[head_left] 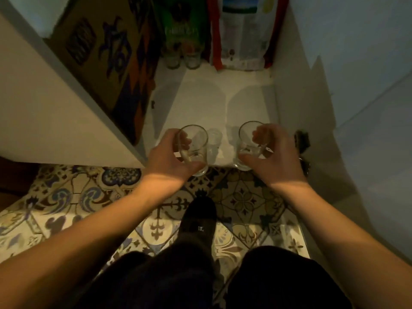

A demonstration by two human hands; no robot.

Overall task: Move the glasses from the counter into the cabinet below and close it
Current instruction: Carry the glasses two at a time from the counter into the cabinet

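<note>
Two glasses, one gripped in our left hand (171,156) and one in our right hand (270,152), hover at the cabinet floor (223,90) edge. We should set them upright, well inside, beside the two glasses at the back (181,59).

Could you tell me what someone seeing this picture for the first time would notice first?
Two clear glasses, one in the left hand and one in the right hand, held at the front edge of the open cabinet's white shelf. Two more glasses stand at the back, before colourful boxes. Below lies a patterned tile floor.
</note>
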